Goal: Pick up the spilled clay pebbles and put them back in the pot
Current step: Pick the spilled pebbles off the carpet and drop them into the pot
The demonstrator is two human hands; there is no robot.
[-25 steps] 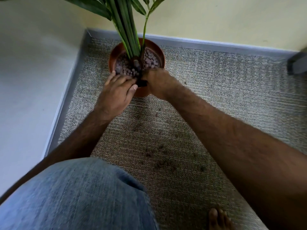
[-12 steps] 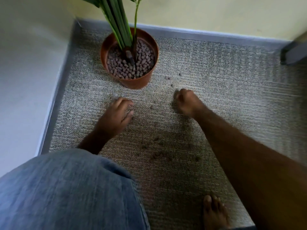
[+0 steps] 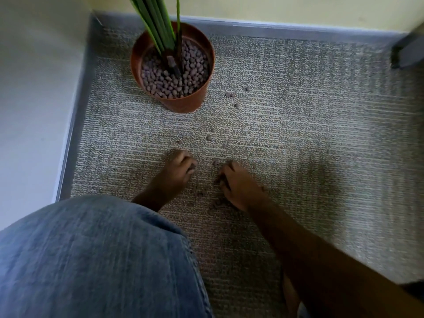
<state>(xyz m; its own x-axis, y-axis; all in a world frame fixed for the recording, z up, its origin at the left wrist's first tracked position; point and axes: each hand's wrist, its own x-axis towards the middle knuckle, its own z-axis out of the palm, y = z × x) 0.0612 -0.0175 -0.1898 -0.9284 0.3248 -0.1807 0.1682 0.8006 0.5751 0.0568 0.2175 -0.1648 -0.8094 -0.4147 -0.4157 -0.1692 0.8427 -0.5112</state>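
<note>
Stood far and slightly left of both hands: round terracotta plastic pot (image 3: 172, 65), nearly brimful. Lay scattered on grey looped carpet (image 3: 321, 145) between pot and hands: small brown clay pebbles (image 3: 230, 95). Pressed carpetward, fingers curled over pebbles: left hand (image 3: 177, 172), nearer the pot; right hand (image 3: 238, 184).

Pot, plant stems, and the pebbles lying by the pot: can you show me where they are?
pot (image 3: 183, 104): head view, on its orange outer wall near the front.
plant stems (image 3: 156, 21): head view, on the green bundle above the rim.
spilled pebbles (image 3: 230, 95): head view, on the pair lying right of the pot.
</note>
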